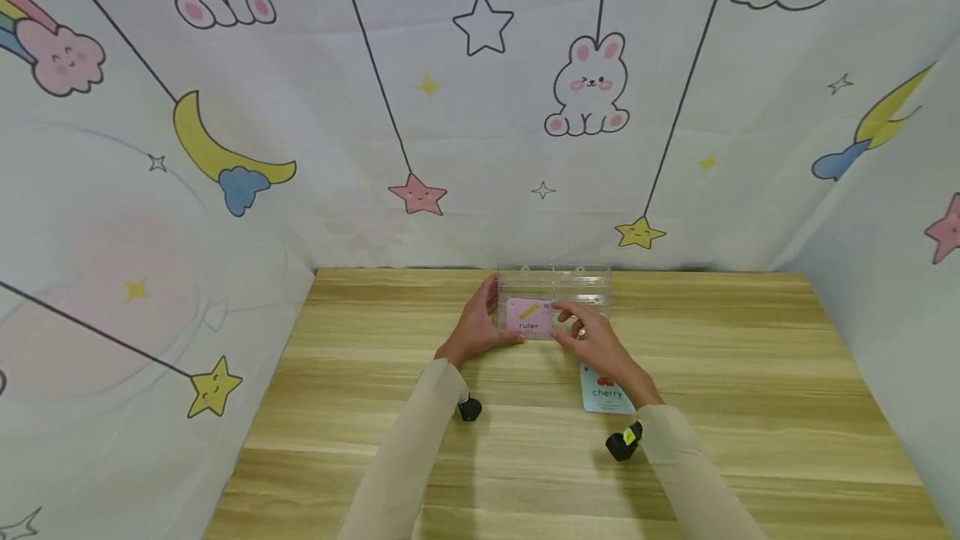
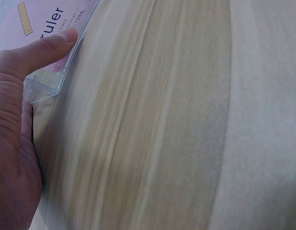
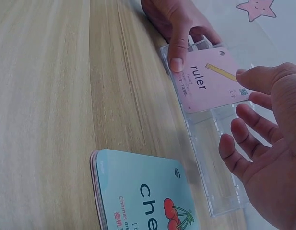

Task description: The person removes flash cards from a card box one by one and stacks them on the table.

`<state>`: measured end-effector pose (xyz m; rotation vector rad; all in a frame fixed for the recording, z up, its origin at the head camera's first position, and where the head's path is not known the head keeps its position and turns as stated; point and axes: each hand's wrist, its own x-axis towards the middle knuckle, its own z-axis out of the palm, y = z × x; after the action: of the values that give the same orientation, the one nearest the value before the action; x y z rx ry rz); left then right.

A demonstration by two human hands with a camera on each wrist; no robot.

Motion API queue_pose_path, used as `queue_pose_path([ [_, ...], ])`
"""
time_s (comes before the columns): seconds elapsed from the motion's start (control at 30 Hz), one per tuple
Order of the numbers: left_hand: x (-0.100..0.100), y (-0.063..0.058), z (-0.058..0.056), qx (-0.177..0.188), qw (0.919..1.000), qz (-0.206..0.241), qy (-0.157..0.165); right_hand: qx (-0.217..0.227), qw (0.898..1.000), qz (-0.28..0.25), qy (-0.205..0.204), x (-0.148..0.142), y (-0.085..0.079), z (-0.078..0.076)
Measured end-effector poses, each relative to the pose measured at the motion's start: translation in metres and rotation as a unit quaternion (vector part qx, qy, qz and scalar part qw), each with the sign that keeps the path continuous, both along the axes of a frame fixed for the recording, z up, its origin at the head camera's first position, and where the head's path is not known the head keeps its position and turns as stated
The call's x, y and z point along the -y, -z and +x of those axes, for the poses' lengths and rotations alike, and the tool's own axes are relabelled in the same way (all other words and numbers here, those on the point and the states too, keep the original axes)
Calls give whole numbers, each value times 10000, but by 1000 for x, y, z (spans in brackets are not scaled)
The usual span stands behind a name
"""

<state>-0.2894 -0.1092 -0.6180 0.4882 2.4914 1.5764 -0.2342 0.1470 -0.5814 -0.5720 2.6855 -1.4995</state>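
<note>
A clear plastic tiered holder (image 1: pixel 582 282) sits near the table's back edge. A pink ruler card (image 1: pixel 528 319) leans upright at its left front. My left hand (image 1: pixel 477 330) grips the holder's left end, its thumb (image 2: pixel 54 45) lying across the lower front edge over the card. At the card's upper right corner my right hand (image 1: pixel 596 344) has its fingertips, seeming to pinch that corner; its other fingers are bent loosely in the right wrist view. Below the right wrist lies a stack of cards with a blue cherry card (image 3: pixel 143 191) on top, partly hidden by the arm in the head view.
The wooden table (image 1: pixel 360 340) carries the holder and the card stack. A white cloth (image 1: pixel 480 123) printed with rabbits, stars and moons hangs behind the table and along both sides. Black wrist cameras (image 1: pixel 470 408) hang under the sleeves.
</note>
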Motion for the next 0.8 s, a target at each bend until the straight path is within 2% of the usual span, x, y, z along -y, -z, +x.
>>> queue_pose_path([
  [0.8, 0, 0, 0, 33, 10000, -26, 12, -112, 9999, 12, -20, 4, -2, -1],
])
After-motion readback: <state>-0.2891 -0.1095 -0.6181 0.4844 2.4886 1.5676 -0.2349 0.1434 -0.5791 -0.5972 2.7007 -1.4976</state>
